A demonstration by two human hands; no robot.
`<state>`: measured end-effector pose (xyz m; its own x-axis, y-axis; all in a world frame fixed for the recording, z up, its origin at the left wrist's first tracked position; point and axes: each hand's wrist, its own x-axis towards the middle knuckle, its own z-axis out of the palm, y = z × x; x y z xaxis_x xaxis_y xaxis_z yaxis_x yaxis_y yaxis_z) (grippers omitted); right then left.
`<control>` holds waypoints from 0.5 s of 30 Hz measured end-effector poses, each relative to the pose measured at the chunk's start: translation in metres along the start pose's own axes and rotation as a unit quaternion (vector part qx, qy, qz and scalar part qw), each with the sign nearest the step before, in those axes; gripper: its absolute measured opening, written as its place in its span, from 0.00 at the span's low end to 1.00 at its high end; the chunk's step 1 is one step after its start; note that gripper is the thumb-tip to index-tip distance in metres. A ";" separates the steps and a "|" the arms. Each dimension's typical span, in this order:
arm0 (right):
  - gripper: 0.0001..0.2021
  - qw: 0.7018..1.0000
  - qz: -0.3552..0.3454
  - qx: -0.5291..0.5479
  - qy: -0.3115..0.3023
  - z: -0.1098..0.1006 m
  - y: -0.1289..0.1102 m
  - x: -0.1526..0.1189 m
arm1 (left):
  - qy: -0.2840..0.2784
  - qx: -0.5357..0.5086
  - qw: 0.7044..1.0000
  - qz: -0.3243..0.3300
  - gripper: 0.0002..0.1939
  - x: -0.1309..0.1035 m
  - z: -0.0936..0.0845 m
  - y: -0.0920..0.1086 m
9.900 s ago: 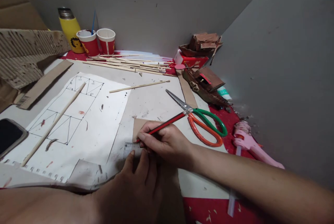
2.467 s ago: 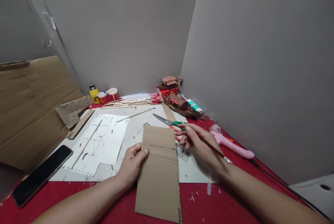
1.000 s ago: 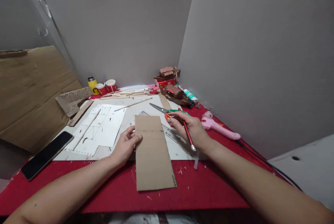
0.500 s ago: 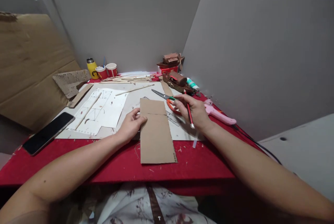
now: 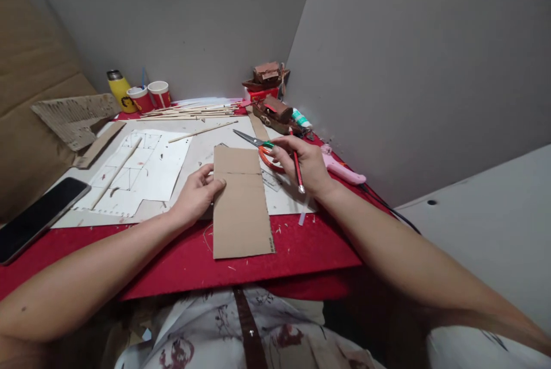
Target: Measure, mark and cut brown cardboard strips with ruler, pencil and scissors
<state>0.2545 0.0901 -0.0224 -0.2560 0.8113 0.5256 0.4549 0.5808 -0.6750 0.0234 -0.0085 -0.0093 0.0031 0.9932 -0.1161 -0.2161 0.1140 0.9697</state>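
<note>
My left hand (image 5: pixel 196 194) grips the left edge of a rectangular cardboard piece (image 5: pixel 241 214), its thumb on top. A dark line runs across the piece near its far end. At that end's right side, my right hand (image 5: pixel 305 165) has its fingers closed at the green and orange handles of a pair of scissors (image 5: pixel 249 138). The blades point away to the left. A red pencil (image 5: pixel 298 169) is tucked between the same hand's fingers. Partly under the cardboard and my right hand lies a clear ruler-like piece (image 5: pixel 270 181).
To the left are a sketched paper sheet (image 5: pixel 167 162) and a black phone (image 5: pixel 43 217). Thin wooden sticks (image 5: pixel 193 112), cups (image 5: pixel 159 94) and a yellow bottle (image 5: pixel 120 90) stand behind. Brown model boats (image 5: pixel 278 109) and a pink glue gun (image 5: pixel 346 174) lie rightward.
The camera view has turned, so everything appears shifted left and slightly up. Both hands keep their holds on the cardboard, scissors and pencil.
</note>
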 end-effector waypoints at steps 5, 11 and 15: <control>0.15 1.000 -0.008 0.006 -0.002 -0.001 -0.005 -0.002 | 0.004 0.002 1.000 0.002 0.25 0.000 -0.003 -0.003; 0.15 0.999 -0.019 0.011 -0.025 0.003 -0.010 -0.003 | 0.010 0.017 1.000 0.008 0.29 -0.001 -0.005 -0.001; 0.14 0.999 -0.032 0.012 -0.032 0.003 -0.011 -0.001 | 0.029 0.039 0.999 0.016 0.30 0.000 -0.010 0.006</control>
<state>0.2467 0.0831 -0.0172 -0.3387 0.7744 0.5345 0.4147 0.6327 -0.6540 0.0125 -0.0078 -0.0058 -0.0599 0.9937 -0.0945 -0.1378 0.0855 0.9868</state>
